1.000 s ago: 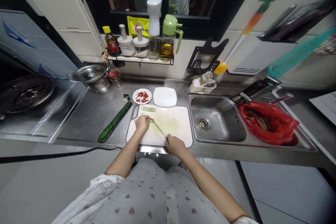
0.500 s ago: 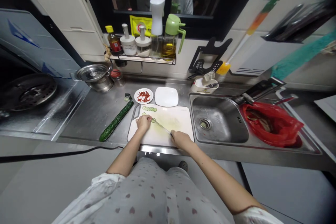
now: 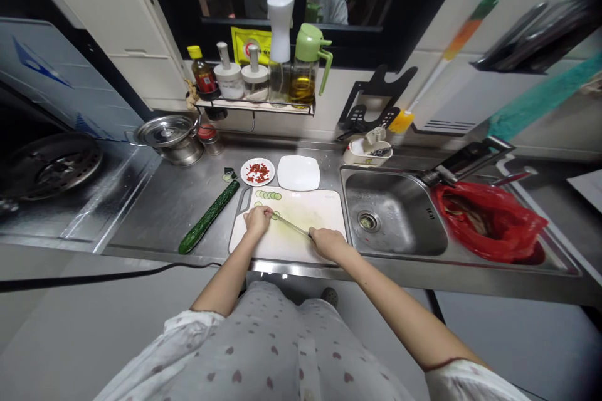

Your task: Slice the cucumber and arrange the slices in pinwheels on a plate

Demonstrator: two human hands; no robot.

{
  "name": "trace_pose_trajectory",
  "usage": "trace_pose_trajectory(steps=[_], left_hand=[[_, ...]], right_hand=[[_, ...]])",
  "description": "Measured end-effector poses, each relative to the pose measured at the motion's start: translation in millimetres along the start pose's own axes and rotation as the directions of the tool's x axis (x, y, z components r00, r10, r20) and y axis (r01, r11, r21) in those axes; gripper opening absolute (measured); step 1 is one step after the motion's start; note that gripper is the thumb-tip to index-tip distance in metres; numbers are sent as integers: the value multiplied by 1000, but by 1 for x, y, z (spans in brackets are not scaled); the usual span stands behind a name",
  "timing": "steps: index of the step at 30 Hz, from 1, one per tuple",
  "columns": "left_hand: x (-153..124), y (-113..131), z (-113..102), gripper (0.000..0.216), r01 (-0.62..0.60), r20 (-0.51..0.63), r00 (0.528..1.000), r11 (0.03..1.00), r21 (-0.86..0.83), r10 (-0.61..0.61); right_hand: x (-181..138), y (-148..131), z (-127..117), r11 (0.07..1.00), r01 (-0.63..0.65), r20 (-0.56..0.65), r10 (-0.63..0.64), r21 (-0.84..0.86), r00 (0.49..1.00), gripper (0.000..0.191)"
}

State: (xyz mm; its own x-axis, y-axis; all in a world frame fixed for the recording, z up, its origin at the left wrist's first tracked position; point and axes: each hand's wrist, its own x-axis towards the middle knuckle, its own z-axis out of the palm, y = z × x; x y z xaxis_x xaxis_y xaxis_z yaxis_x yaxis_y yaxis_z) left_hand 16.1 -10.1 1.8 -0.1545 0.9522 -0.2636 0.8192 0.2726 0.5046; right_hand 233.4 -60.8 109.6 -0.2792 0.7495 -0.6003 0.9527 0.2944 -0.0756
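My right hand (image 3: 329, 244) is wrapped round the handle of a knife (image 3: 292, 226), its thin blade pointing left over the white cutting board (image 3: 324, 210). At the blade's tip, my left hand (image 3: 258, 220) pinches the edge of a cucumber slice (image 3: 276, 215), a thin pale ring with a green rim. A row of overlapping cucumber slices (image 3: 269, 195) lies along the board's upper left. Another slice shows just above my left hand, partly covered. Beside the board on the left rests a long dark-green cucumber (image 3: 207, 219).
Behind the board stand a plate of chopped red pieces (image 3: 258, 182) and a white square plate (image 3: 298, 183). To the right are the sink (image 3: 399, 225) and a red plastic bag (image 3: 493, 232). A steel pot (image 3: 181, 151) sits back left, below a condiment shelf (image 3: 256, 106).
My right hand has shifted slightly to the right with the knife. The blade's tip remains at the slice, and my left hand stays almost where it was.
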Motion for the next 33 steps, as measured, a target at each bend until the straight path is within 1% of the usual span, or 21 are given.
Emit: trace_pose_trajectory(steps=[6, 9, 11, 13, 17, 20, 26, 30, 33], left_hand=[[-1, 0, 0, 23, -9, -4, 1000, 1000, -8, 8], [-1, 0, 0, 23, -3, -3, 1000, 1000, -11, 3], [-1, 0, 1, 23, -2, -2, 1000, 1000, -9, 2], [-1, 0, 1, 24, -3, -1, 1000, 1000, -5, 3], [-2, 0, 1, 22, -16, -7, 1000, 1000, 3, 16], [-2, 0, 2, 23, -24, -17, 1000, 999, 25, 24], [-3, 5, 3, 20, -28, -11, 1000, 996, 84, 29], [-5, 9, 4, 16, -33, -11, 999, 994, 100, 34], [-7, 9, 4, 12, -28, -21, 999, 997, 69, 29]], right_hand=[[1, 3, -3, 999, 14, -1, -14, -49, 1000, 32], [-2, 4, 2, 999, 1, -33, -2, -37, 999, 32], [-5, 7, 8, 1000, -10, -69, 9, -2, 998, 32], [-10, 10, 17, 997, -33, -91, 39, 67, 995, 33], [-16, 18, 39, 959, -123, -117, 157, 257, 981, 35], [-16, 24, 53, 925, -156, -149, 218, 345, 964, 35], [-10, 32, 66, 900, -185, -157, 264, 394, 952, 35], [-8, 32, 67, 894, -192, -153, 274, 406, 949, 36], [-8, 30, 66, 895, -185, -144, 263, 406, 954, 36]])
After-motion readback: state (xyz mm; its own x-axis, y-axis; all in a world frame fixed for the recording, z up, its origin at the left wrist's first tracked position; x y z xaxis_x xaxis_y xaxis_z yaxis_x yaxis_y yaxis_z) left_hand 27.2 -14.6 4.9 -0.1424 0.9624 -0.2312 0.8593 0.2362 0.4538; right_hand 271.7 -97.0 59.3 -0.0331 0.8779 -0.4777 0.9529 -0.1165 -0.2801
